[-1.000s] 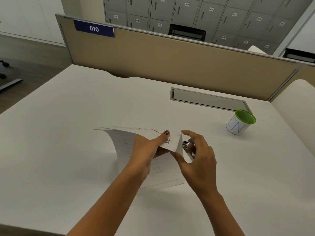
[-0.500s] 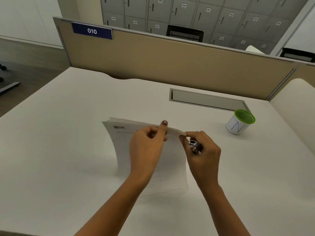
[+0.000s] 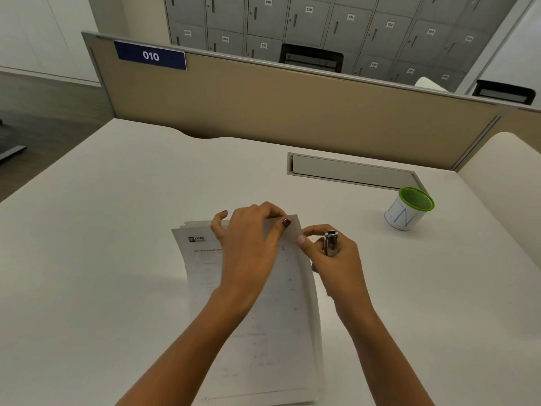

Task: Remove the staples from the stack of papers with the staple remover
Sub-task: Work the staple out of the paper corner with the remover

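Left hand (image 3: 251, 244) pinches the curved paper stack (image 3: 278, 332); right hand (image 3: 341, 266) clasps a shiny staple remover (image 3: 330, 244).

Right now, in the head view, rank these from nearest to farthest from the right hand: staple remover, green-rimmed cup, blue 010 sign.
From the right hand:
1. staple remover: gripped in that hand.
2. green-rimmed cup: on the desk, to the right and further back.
3. blue 010 sign: on the partition, far back left.
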{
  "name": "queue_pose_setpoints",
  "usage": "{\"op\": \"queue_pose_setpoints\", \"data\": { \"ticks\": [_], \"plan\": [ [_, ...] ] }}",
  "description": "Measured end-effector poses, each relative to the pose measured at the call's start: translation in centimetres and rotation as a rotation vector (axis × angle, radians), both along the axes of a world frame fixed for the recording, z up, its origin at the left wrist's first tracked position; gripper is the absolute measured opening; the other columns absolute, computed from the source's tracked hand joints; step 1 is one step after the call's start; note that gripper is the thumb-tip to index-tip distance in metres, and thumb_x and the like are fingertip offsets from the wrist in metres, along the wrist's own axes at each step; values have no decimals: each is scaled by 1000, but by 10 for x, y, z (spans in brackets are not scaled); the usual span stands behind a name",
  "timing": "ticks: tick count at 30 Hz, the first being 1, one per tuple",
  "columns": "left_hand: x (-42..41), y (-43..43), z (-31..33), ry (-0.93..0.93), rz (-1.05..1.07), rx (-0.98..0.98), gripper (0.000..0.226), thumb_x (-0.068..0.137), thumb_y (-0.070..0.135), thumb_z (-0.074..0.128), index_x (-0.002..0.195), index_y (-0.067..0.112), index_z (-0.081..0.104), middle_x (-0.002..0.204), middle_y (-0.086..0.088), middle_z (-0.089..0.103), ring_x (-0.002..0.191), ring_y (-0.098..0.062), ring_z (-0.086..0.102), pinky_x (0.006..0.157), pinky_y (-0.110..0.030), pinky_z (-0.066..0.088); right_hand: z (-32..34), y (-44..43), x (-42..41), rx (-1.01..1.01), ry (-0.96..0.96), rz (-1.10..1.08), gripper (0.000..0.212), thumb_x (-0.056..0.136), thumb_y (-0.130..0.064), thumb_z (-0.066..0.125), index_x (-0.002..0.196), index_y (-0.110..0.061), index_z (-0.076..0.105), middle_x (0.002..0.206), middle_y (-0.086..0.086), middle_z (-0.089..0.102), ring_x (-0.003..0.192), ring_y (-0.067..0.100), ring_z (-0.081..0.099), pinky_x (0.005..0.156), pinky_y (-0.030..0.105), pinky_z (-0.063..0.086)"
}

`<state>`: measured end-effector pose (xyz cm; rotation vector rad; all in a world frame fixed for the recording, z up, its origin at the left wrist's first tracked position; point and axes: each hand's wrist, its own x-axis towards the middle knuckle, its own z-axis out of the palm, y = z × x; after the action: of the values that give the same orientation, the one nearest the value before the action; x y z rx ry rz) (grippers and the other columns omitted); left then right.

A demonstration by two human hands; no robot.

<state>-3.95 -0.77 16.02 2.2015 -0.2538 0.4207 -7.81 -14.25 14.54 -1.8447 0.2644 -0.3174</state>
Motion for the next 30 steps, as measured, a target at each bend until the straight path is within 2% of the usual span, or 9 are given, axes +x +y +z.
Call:
{"op": "queue_pose_setpoints", "data": {
  "ticks": [3,5,9,12,16,21,24,27,30],
  "plan": [
    [2,1,-4,23,-21,-49,5,92,33,56,91,37,53,88,21,56,94,18,46,106,-43,20,3,-3,-1,123,190,-33,23,88,-29,67,106,-24,53,68,-4,52,55,11,48,54,23,45],
    [3,2,-6,27,-17,-93,9,92,29,59,90,36,53,84,24,51,96,38,24,103,-47,26,7,-4,-4,244,302,-21,28,93,-27,60,113,-22,41,79,2,49,58,12,48,55,23,46],
    [5,2,-7,40,-8,-115,5,92,28,59,92,30,64,83,23,51,92,45,12,100,-45,27,9,-3,-10,257,254,-12,17,98,-31,51,104,-23,37,78,2,46,63,12,50,59,23,48],
    [10,3,-8,57,-12,-103,8,92,30,58,93,28,66,85,20,56,94,36,27,95,-35,25,9,-1,-13,135,167,21,17,94,-40,52,100,-26,45,74,-2,53,60,10,54,56,18,48],
    [14,3,-4,111,-27,-108,10,92,29,58,94,25,67,92,9,67,91,-7,58,82,-26,43,11,2,-14,133,88,39,23,91,-36,58,102,-17,64,81,-2,64,57,5,60,53,16,49],
    [18,4,1,145,72,-40,12,94,32,55,100,24,61,94,9,62,81,-11,57,68,-23,43,7,5,-15,182,99,-5,27,88,-34,59,104,-17,72,84,-4,73,62,9,69,55,12,51],
    [19,5,2,191,67,-144,13,95,31,53,103,22,59,98,6,61,85,-14,59,69,-22,49,5,7,-15,188,84,-20,26,87,-34,60,103,-17,71,82,-5,74,62,12,70,55,14,52],
    [18,7,0,235,71,-250,15,95,29,54,104,20,60,100,5,62,87,-10,58,61,-7,43,4,9,-14,209,41,-17,27,81,-40,61,100,-23,70,82,-5,75,64,15,71,57,17,54],
    [13,6,-7,272,86,-353,14,94,32,54,102,22,61,100,6,65,83,-5,61,54,-5,43,1,12,-13,145,4,-28,25,79,-45,63,99,-31,68,86,-8,75,71,16,71,63,24,59]
  ]
}}
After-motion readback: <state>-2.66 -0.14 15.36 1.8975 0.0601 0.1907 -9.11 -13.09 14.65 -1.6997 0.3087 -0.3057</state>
